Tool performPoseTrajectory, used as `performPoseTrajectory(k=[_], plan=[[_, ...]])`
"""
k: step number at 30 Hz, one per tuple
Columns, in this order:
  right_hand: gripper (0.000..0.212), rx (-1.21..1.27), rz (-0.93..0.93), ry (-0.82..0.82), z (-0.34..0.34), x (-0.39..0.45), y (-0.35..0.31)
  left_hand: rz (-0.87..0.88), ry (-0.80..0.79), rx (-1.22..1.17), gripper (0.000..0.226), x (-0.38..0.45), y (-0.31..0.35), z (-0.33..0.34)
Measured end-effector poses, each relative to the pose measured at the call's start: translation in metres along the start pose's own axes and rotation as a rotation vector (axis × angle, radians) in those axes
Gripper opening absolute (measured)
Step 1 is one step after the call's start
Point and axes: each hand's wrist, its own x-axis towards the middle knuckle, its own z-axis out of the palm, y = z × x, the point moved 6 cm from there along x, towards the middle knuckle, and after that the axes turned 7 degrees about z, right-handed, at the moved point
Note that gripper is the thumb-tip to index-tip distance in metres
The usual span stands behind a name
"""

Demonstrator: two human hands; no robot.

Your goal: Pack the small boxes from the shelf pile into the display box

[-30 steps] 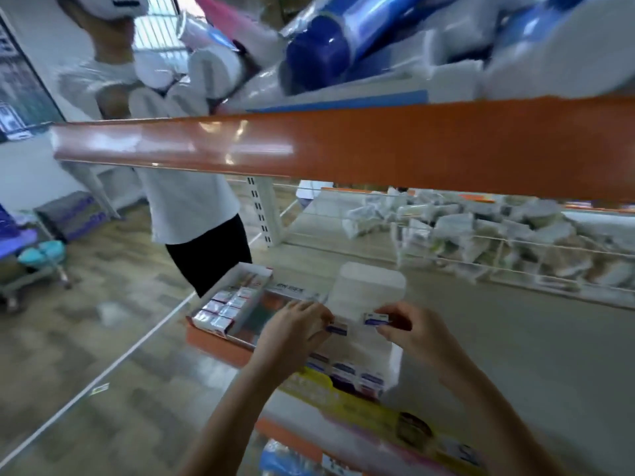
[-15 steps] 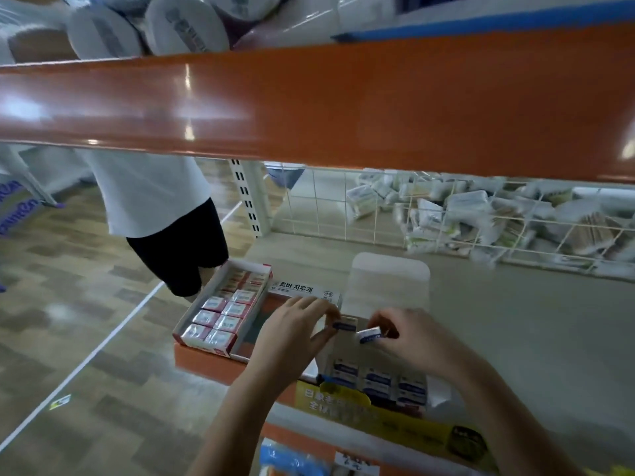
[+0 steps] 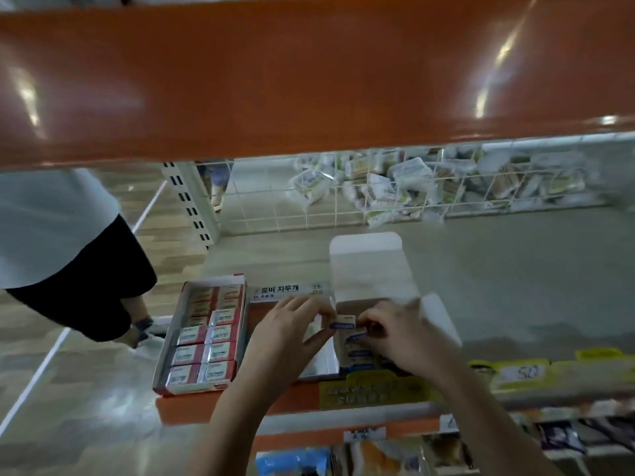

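Left hand (image 3: 292,333) pinching small cardboard box (image 3: 338,326) between thumb and fingers, blue label band visible, box upright over open white display box (image 3: 372,290). Right hand (image 3: 402,333) fingers curled down at the small box's right edge and into the display box; exact grip unclear, motion blur. Row of matching blue-banded boxes (image 3: 357,353) lying flat inside, partly hidden by right hand. Display box flap with rounded corners tilted back. Left: red-and-white tray (image 3: 206,333) of shiny wrapped eraser packs in rows. Glossy orange shelf beam (image 3: 309,73) blocking upper view. White wire grid (image 3: 343,197) behind, loose packets (image 3: 405,180) piled beyond. Another person (image 3: 62,235) standing at left.
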Motion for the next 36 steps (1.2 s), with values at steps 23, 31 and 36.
performPoseTrajectory(k=[23,31,36], plan=[[0.021,0.213,0.064,0.427,-0.067,-0.043,0.062,-0.039,-0.180,0.134,0.015,0.041,0.049,0.054],[0.026,0.247,0.084,0.399,-0.058,-0.042,0.072,-0.095,-0.310,0.243,0.013,0.046,0.043,0.074],[0.025,0.266,0.089,0.392,-0.057,-0.039,0.075,-0.052,-0.389,0.243,0.018,0.045,0.040,0.075]])
